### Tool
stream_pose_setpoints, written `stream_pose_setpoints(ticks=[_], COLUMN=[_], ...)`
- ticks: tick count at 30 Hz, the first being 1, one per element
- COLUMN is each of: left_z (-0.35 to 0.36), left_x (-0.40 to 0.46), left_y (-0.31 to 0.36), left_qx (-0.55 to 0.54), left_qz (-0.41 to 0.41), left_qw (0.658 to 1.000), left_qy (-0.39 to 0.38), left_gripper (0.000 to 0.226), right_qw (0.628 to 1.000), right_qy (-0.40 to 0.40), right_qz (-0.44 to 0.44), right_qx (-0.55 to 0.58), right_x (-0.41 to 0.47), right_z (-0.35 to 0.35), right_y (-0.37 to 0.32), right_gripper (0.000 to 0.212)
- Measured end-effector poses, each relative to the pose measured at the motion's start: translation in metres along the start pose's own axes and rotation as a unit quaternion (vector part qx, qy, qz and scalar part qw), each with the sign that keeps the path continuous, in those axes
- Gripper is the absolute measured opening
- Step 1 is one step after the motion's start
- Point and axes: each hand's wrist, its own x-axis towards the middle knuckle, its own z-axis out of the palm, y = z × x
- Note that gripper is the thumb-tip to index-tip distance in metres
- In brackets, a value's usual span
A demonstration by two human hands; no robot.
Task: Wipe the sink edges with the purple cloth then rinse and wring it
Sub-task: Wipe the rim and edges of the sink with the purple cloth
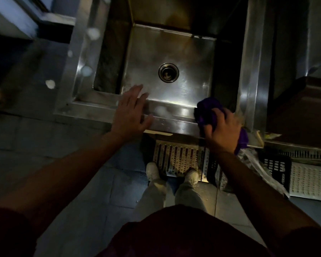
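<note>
Purple cloth (208, 112) was bunched up in the right hand (221, 130), whose fingers were curled around it. That hand pressed the cloth on the near edge of the sink (174, 123), at the corner. More cloth stuck out on the far side of that hand. The left hand (130, 112) lay with fingers spread and flat on the same edge, well apart from the right hand. White foamy spots sat on the edge between the hands, and more on the side edge (78, 62) beyond the left hand, so I think the wiping was only partly done. Rinsing and wringing were not yet done. No tap could be seen. The picture was dark and blurry. The drain (168, 72) sat past both hands, down in the sink.
</note>
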Motion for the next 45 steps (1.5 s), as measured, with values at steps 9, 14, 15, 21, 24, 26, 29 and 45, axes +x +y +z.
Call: stream_pose_setpoints(ticks=[9,14,15,21,24,26,29,45], left_z=[-0.011,-0.002,-0.002,-0.004,-0.008,-0.01,-0.009,-0.002], left_x=[-0.068,-0.07,-0.071,-0.07,-0.069,-0.07,-0.069,-0.069], left_y=[-0.08,-0.078,-0.079,-0.081,-0.078,-0.077,-0.076,-0.079], left_qx=[0.091,0.108,0.11,0.1,0.106,0.118,0.14,0.091], left_qz=[-0.253,-0.256,-0.253,-0.249,-0.251,-0.25,-0.254,-0.265], left_qw=[0.963,0.961,0.961,0.963,0.962,0.961,0.957,0.959], left_qy=[0.011,0.005,0.009,0.011,-0.007,-0.016,-0.028,0.038], left_gripper=[0.087,0.083,0.082,0.084,0.086,0.086,0.085,0.08], right_qw=[0.999,0.999,0.999,0.998,0.99,0.975,0.958,0.957], right_qy=[0.029,0.048,0.052,0.018,0.023,0.001,-0.045,-0.119], right_qz=[0.025,0.016,-0.001,-0.018,-0.026,-0.018,-0.037,-0.255], right_qx=[-0.018,-0.009,-0.003,0.054,0.134,0.224,0.282,0.068], right_x=[0.0,0.0,0.0,0.004,0.022,0.038,0.052,0.031], right_z=[0.01,0.015,0.017,0.049,0.055,0.049,0.041,0.022], right_y=[-0.005,-0.01,-0.016,-0.116,-0.152,-0.16,-0.166,-0.06], right_gripper=[0.057,0.056,0.055,0.059,0.051,0.047,0.045,0.054])
